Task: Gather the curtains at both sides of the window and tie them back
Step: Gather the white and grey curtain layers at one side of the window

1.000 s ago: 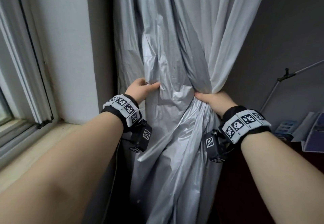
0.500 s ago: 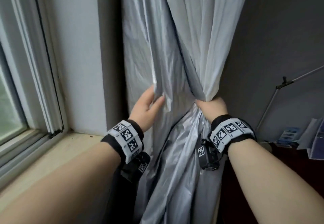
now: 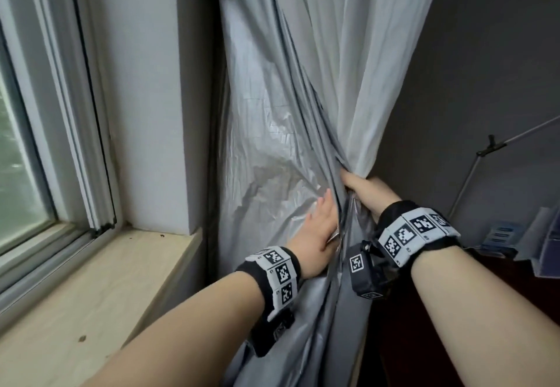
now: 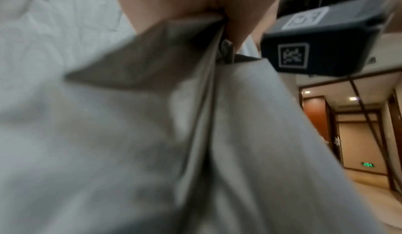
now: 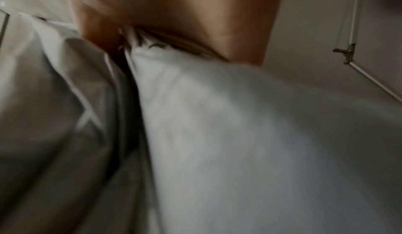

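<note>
A grey curtain with a shiny silver lining and a white outer layer hangs beside the window, pulled in to a waist at mid-height. My right hand grips the bunched folds at that waist from the right. My left hand lies against the lining just left of it, fingers pointing up, with a fold caught between thumb and fingers. The left wrist view shows that fold running into the hand. In the right wrist view my right hand is wrapped round the curtain. No tie-back is in sight.
The window and its wooden sill are at the left, with a white wall pier between them and the curtain. A thin metal rod and stacked papers stand against the dark wall at the right.
My left hand has moved right from the curtain's left edge to beside my right hand, drawing fabric with it. My right hand has kept its grip.
</note>
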